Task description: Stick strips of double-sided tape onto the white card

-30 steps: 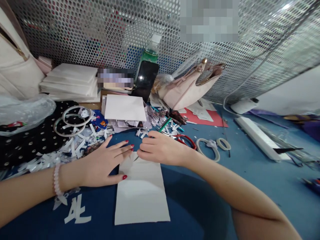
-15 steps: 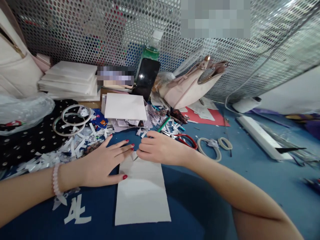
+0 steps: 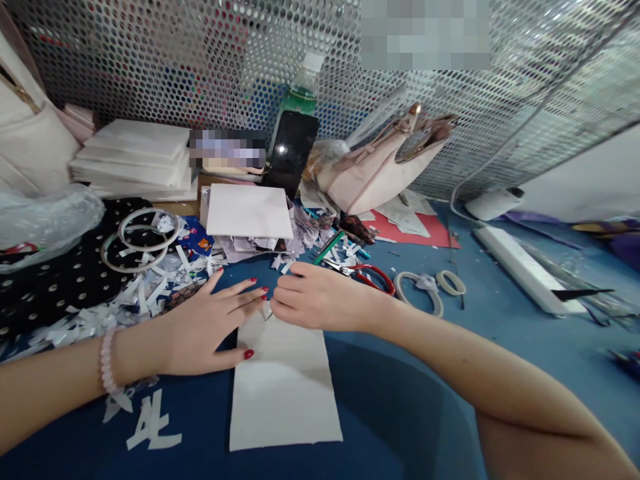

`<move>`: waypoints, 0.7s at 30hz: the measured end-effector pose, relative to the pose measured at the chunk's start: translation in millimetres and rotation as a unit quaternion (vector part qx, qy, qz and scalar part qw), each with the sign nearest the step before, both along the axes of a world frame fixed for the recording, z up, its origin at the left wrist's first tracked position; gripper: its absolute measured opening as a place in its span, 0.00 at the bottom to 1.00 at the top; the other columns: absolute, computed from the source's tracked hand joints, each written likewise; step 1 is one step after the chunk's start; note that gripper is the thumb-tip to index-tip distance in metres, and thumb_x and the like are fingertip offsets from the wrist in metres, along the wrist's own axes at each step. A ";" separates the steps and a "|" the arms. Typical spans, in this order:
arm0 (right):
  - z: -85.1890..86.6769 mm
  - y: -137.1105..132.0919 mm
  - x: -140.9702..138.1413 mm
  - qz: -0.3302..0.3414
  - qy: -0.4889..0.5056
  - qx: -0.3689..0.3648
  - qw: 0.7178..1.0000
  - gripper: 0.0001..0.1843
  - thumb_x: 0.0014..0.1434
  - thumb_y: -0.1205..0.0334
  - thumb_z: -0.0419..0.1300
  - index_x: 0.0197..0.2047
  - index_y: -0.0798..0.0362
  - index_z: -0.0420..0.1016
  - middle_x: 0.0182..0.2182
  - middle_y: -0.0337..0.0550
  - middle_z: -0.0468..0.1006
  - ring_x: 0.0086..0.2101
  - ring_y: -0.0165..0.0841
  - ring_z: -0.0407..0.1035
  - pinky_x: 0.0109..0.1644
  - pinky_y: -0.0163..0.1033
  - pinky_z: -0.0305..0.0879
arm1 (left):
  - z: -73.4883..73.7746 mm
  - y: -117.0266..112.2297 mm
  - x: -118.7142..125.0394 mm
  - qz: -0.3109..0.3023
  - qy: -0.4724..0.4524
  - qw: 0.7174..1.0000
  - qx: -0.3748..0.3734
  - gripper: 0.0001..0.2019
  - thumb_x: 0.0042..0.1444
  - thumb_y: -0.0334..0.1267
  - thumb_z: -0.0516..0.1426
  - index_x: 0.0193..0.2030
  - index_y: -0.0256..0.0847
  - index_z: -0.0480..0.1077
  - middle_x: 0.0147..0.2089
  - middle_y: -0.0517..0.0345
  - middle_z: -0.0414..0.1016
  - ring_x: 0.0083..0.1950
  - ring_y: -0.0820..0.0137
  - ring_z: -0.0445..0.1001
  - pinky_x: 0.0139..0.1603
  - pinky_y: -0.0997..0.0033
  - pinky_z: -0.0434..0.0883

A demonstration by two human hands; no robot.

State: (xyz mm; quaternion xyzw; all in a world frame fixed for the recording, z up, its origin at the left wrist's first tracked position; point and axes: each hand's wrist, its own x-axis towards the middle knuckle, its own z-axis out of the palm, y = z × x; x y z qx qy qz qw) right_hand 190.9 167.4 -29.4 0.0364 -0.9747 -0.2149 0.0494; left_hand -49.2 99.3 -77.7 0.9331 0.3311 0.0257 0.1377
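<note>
A long white sheet of paper (image 3: 285, 393) lies flat on the blue table in front of me. My left hand (image 3: 195, 333) rests with spread fingers across its upper left side, the thumb on the paper's left edge. At the top end, my right hand (image 3: 320, 297) is closed, its fingers curled down over the paper. Beside those fingertips a small white flap (image 3: 267, 311) sticks up. Whatever the right fingers pinch is hidden under them. Left of the sheet lie several cut paper strips (image 3: 155, 420).
Red-handled scissors (image 3: 373, 279) and a green pen (image 3: 329, 248) lie beyond my right hand. Tape rolls (image 3: 450, 283) sit farther right, near a white power strip (image 3: 525, 270). A white card (image 3: 250, 210) tops a paper pile. Behind stand a phone (image 3: 293, 150), bottle (image 3: 303, 93) and handbag (image 3: 370, 167).
The view has shifted slightly. Both hands keep nearly the same pose at the top of the paper; the right fingers have edged a little left.
</note>
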 end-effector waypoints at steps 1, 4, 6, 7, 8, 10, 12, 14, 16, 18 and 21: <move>0.5 -0.3 0.0 -0.005 -0.002 -0.005 1.000 0.11 0.69 0.72 0.52 0.36 0.56 0.72 0.25 0.37 0.70 0.30 0.31 0.61 0.38 0.41 0.47 | 0.3 0.0 -0.1 -0.001 0.001 1.000 -0.001 0.34 0.68 0.55 0.49 0.74 0.38 0.52 0.73 0.44 0.58 0.75 0.51 0.52 0.74 0.40 0.37; 1.9 -1.3 -0.1 -0.028 -0.014 -0.013 0.999 0.13 0.69 0.73 0.51 0.33 0.55 0.71 0.24 0.37 0.69 0.29 0.32 0.60 0.37 0.41 0.45 | 0.7 -0.1 0.0 -0.001 0.000 1.000 0.003 0.34 0.68 0.55 0.49 0.74 0.37 0.53 0.73 0.44 0.58 0.75 0.51 0.53 0.75 0.41 0.37; 2.7 -1.9 -0.1 -0.042 -0.025 -0.013 0.999 0.13 0.69 0.73 0.51 0.33 0.54 0.70 0.24 0.37 0.69 0.29 0.32 0.60 0.36 0.42 0.44 | -0.1 -0.4 -0.3 0.000 -0.008 1.000 0.007 0.34 0.68 0.55 0.50 0.74 0.39 0.52 0.73 0.45 0.58 0.75 0.52 0.53 0.75 0.43 0.37; 3.0 -2.2 0.0 -0.047 -0.029 -0.012 0.998 0.13 0.69 0.73 0.51 0.32 0.54 0.70 0.24 0.37 0.69 0.29 0.32 0.60 0.36 0.42 0.43 | -0.9 -0.6 -0.5 0.001 -0.012 1.000 0.008 0.34 0.68 0.55 0.50 0.74 0.40 0.52 0.73 0.46 0.58 0.75 0.52 0.53 0.75 0.42 0.37; 3.2 -2.5 0.1 -0.050 -0.031 -0.012 0.998 0.13 0.68 0.73 0.51 0.32 0.54 0.70 0.24 0.37 0.69 0.29 0.32 0.60 0.36 0.42 0.43 | -1.7 -0.9 -0.9 0.002 -0.016 1.000 0.007 0.34 0.68 0.55 0.49 0.74 0.40 0.51 0.73 0.46 0.58 0.75 0.52 0.53 0.75 0.42 0.37; 3.3 -3.2 0.3 -0.054 -0.037 -0.012 0.998 0.12 0.68 0.73 0.52 0.33 0.54 0.69 0.24 0.37 0.69 0.29 0.32 0.60 0.36 0.42 0.43 | -3.3 -1.2 -1.5 0.003 -0.019 1.000 0.005 0.34 0.68 0.55 0.49 0.74 0.40 0.51 0.73 0.46 0.59 0.75 0.51 0.53 0.75 0.40 0.37; 3.1 -3.9 0.7 -0.056 -0.039 -0.014 0.998 0.11 0.67 0.73 0.53 0.33 0.55 0.69 0.24 0.38 0.69 0.29 0.32 0.61 0.37 0.42 0.43 | -3.7 -1.2 -1.6 0.003 -0.021 1.000 0.004 0.34 0.68 0.55 0.49 0.74 0.39 0.51 0.72 0.45 0.60 0.75 0.51 0.53 0.75 0.40 0.36; 2.7 -4.7 1.1 -0.059 -0.036 -0.015 0.997 0.11 0.67 0.74 0.52 0.33 0.54 0.69 0.24 0.38 0.69 0.29 0.32 0.61 0.37 0.42 0.43 | -2.6 -0.8 -0.9 0.002 -0.017 1.000 0.003 0.34 0.68 0.54 0.49 0.74 0.38 0.52 0.72 0.45 0.60 0.75 0.51 0.53 0.75 0.40 0.37; 2.4 -5.2 1.8 -0.062 -0.031 -0.016 0.997 0.12 0.67 0.74 0.52 0.32 0.54 0.69 0.24 0.37 0.69 0.28 0.32 0.61 0.36 0.42 0.43 | -0.7 -0.3 0.1 0.001 -0.008 1.000 -0.001 0.34 0.68 0.54 0.50 0.74 0.36 0.52 0.72 0.44 0.60 0.75 0.51 0.53 0.75 0.40 0.37; 2.8 -5.5 2.7 -0.069 -0.034 -0.019 0.997 0.13 0.67 0.74 0.51 0.32 0.53 0.69 0.24 0.37 0.69 0.27 0.33 0.61 0.36 0.42 0.43 | 1.0 0.0 1.1 0.002 0.004 1.000 -0.006 0.34 0.68 0.54 0.49 0.74 0.35 0.52 0.73 0.43 0.59 0.75 0.51 0.53 0.75 0.40 0.36; 5.1 -5.9 4.0 -0.087 -0.059 -0.033 0.994 0.13 0.67 0.73 0.52 0.32 0.53 0.69 0.24 0.38 0.70 0.28 0.33 0.61 0.36 0.42 0.43 | 2.0 0.1 1.3 0.003 0.013 1.000 -0.014 0.34 0.68 0.55 0.48 0.74 0.35 0.52 0.74 0.44 0.56 0.76 0.52 0.51 0.75 0.41 0.34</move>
